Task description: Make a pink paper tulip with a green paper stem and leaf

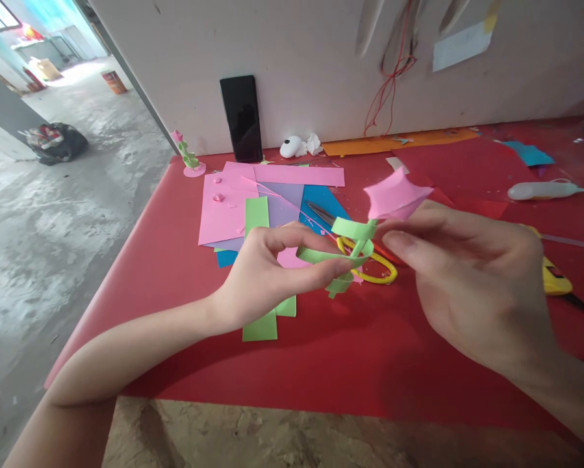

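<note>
In the head view I hold up a paper flower [396, 197] with a pink star-shaped head, a green stem and curled green leaf strips. My left hand [277, 270] is closed, thumb and fingers pinching a green leaf strip [353, 227] on the stem's left side. Close beneath the pink head, my right hand [471, 279] is closed in a pinch at the stem; its fingertips partly hide the contact. Behind the flower lie scissors [382, 276] with yellow handles, partly covered by the leaves. Green paper strips [260, 328] rest under and beside my left hand.
Pink paper sheets [228, 227] and a blue sheet [321, 198] lie mid-table. A dark phone [241, 120] leans on the wall, near a small finished paper flower [188, 156]. On the right are a white glue bottle [540, 190] and a yellow corded tool [557, 278].
</note>
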`<state>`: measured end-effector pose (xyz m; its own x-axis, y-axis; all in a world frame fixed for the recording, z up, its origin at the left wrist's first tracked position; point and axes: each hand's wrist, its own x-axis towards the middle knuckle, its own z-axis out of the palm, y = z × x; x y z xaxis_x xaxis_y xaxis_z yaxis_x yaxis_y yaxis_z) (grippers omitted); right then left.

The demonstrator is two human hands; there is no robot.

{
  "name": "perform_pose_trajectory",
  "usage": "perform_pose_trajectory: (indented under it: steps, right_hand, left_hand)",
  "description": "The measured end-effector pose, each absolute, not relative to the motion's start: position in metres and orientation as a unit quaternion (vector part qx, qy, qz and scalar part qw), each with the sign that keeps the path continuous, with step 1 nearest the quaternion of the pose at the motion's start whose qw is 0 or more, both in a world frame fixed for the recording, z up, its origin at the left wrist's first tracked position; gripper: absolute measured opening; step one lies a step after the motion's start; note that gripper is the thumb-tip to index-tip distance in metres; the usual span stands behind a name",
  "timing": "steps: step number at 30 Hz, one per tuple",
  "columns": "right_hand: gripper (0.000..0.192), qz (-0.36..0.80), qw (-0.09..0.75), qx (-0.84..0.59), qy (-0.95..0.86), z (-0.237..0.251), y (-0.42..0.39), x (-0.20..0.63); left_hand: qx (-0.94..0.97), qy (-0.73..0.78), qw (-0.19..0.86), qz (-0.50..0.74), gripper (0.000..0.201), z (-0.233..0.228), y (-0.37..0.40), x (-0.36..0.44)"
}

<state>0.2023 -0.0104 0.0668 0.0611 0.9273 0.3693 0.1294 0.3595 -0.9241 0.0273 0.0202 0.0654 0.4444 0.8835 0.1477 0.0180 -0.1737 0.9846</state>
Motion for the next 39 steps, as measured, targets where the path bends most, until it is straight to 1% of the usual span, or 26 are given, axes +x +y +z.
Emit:
perform_pose_trajectory:
  steps: [4,8,15,19,25,33,39]
  right_hand:
    - [0.011,0.341,0.537,-0.460,-0.619,0.0648,-0.0120,0.2036]
    - [0.011,0.338,0.515,-0.476,-0.628,0.0628,-0.0131,0.2054]
    - [0.009,0.334,0.527,-0.486,-0.612,0.0630,-0.0145,0.2032]
    - [0.014,0.309,0.533,-0.498,-0.610,0.0645,-0.0157,0.2010]
    - [0.016,0.301,0.531,-0.493,-0.620,0.0653,-0.0159,0.2000]
    - [0.016,0.286,0.531,-0.490,-0.630,0.0641,-0.0161,0.1990]
    - [0.017,0.284,0.528,-0.498,-0.626,0.0635,-0.0174,0.1990]
  left_hand:
    - [0.656,0.344,0.544,0.394,0.010,0.0641,0.0202,0.0268]
    - [0.651,0.347,0.552,0.388,0.006,0.0636,0.0209,0.0274]
    - [0.631,0.333,0.586,0.385,0.008,0.0651,0.0214,0.0289]
    - [0.637,0.333,0.575,0.391,0.012,0.0644,0.0222,0.0292]
    - [0.644,0.338,0.569,0.384,0.017,0.0634,0.0223,0.0296]
    - [0.651,0.346,0.554,0.387,0.012,0.0642,0.0220,0.0303]
    - [0.656,0.345,0.558,0.374,0.014,0.0643,0.0219,0.0297]
